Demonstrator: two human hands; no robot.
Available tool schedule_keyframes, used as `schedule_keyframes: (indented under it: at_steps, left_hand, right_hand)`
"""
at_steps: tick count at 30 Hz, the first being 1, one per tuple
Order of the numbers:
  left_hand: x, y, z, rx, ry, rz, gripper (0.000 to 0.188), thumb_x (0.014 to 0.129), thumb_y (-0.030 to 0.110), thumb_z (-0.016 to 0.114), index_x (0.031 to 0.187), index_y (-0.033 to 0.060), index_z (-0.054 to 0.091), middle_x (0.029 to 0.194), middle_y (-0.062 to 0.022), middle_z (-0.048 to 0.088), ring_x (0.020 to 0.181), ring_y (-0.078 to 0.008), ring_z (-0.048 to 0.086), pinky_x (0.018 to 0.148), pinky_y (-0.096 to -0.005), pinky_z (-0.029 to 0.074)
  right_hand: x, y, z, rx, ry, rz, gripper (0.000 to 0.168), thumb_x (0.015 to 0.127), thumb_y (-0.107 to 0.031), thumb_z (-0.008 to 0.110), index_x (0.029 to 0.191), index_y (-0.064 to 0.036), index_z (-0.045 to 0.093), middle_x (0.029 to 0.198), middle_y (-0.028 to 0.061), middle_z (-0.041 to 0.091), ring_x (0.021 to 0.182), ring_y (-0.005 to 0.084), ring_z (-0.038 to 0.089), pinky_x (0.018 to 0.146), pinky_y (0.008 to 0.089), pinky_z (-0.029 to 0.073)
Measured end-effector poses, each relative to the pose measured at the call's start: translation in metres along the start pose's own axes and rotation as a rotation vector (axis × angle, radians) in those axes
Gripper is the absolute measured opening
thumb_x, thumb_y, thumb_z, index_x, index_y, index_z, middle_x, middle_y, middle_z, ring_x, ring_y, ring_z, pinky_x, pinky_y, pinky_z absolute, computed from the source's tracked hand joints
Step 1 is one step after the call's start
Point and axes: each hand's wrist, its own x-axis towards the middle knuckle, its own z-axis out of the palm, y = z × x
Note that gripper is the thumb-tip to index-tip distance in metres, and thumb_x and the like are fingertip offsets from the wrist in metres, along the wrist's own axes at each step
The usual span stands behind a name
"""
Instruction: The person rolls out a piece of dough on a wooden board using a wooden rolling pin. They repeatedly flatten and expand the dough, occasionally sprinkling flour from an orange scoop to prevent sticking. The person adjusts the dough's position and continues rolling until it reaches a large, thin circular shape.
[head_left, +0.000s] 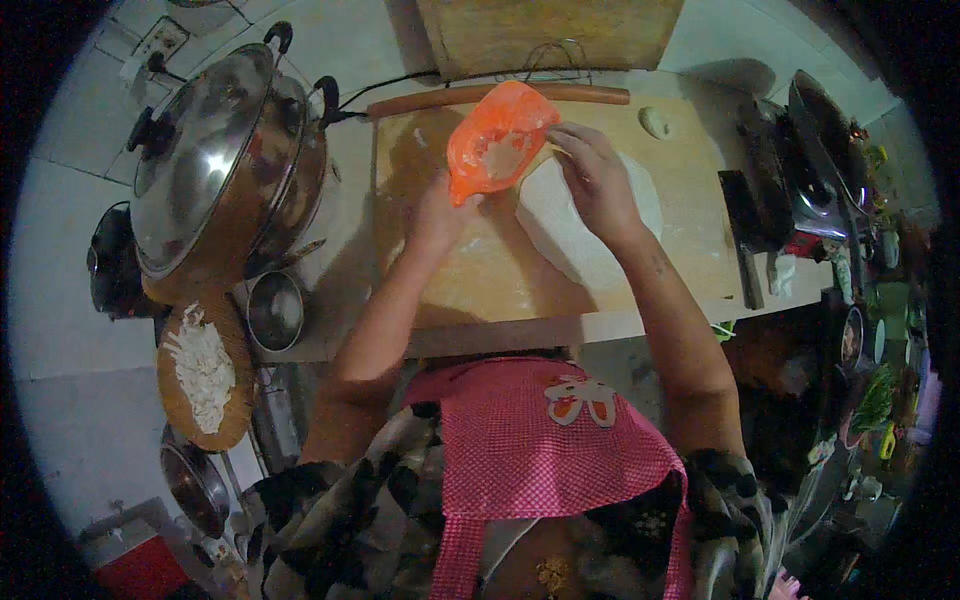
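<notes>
My left hand (439, 214) grips the near end of an orange plastic scoop (469, 139) with some flour (501, 156) in its bottom. The scoop is held tilted above a wooden board (450, 289). At the scoop's right rim are the curled fingertips of my right hand (592, 172); whether they grip it or hold flour cannot be made out. Under my right hand and forearm lies a flat, rolled-out sheet of pale dough (577, 240), partly covered by them. A small dough lump (655, 122) rests near the board's far right corner.
A long wooden rolling pin (592, 94) lies along the board's far edge. To the left stand a large lidded steel pot (214, 161), a metal bowl (275, 311) and a round wooden board bearing cut dough strips (201, 371). A dark cleaver-like blade (739, 202) lies at the right.
</notes>
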Motion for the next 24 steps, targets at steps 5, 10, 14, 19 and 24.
schedule_keyframes:
  at_steps: [5, 10, 14, 19, 24]
  left_hand:
    - [-0.018, 0.026, 0.022, 0.2, 0.012, -0.103, 0.039, 0.079, 0.03, 0.068, 0.107, 0.0058, 0.055, 0.094, -0.0181, 0.065, 0.088, -0.0376, 0.062, 0.076, -0.0446, 0.048]
    - [-0.024, 0.03, 0.032, 0.16, 0.005, -0.102, 0.037, 0.078, 0.034, 0.068, 0.098, 0.0056, 0.054, 0.089, -0.0195, 0.064, 0.084, -0.0384, 0.062, 0.072, -0.046, 0.049]
    - [-0.029, 0.019, 0.045, 0.194, -0.066, -0.128, 0.039, 0.077, 0.034, 0.07, 0.1, 0.0062, 0.055, 0.088, -0.0194, 0.065, 0.083, -0.0383, 0.062, 0.073, -0.046, 0.049]
    - [-0.033, 0.026, 0.054, 0.208, -0.11, -0.029, 0.044, 0.076, 0.033, 0.072, 0.107, 0.0067, 0.055, 0.092, -0.0197, 0.064, 0.086, -0.0366, 0.062, 0.076, -0.0451, 0.048]
    - [-0.027, 0.013, 0.056, -0.085, -0.07, -0.099, 0.042, 0.077, 0.026, 0.071, 0.108, 0.0028, 0.054, 0.095, -0.0181, 0.064, 0.089, -0.0344, 0.062, 0.077, -0.0422, 0.048]
  right_hand:
    - [0.024, 0.015, 0.02, -0.392, -0.52, 0.085, 0.028, 0.083, -0.005, 0.056, 0.111, -0.004, 0.057, 0.112, 0.0174, 0.058, 0.104, 0.0351, 0.055, 0.087, 0.0415, 0.047]
    - [0.011, 0.015, 0.028, -0.351, -0.724, 0.061, 0.025, 0.082, -0.01, 0.056, 0.106, -0.004, 0.057, 0.101, 0.0178, 0.061, 0.094, 0.0338, 0.059, 0.08, 0.0406, 0.047]
    - [0.011, 0.031, 0.037, -0.272, -0.977, 0.318, 0.021, 0.082, -0.012, 0.056, 0.101, -0.003, 0.06, 0.092, 0.0175, 0.063, 0.087, 0.0331, 0.061, 0.075, 0.0395, 0.047]
    - [-0.013, 0.041, 0.024, -0.228, -0.839, 0.296, 0.019, 0.081, -0.009, 0.055, 0.097, -0.004, 0.064, 0.09, 0.0178, 0.064, 0.085, 0.0318, 0.062, 0.074, 0.0396, 0.048]
    - [0.016, 0.041, -0.046, 0.26, -0.32, 0.577, 0.014, 0.085, -0.012, 0.058, 0.094, -0.002, 0.062, 0.081, 0.0093, 0.063, 0.071, 0.0163, 0.058, 0.065, 0.0322, 0.047]
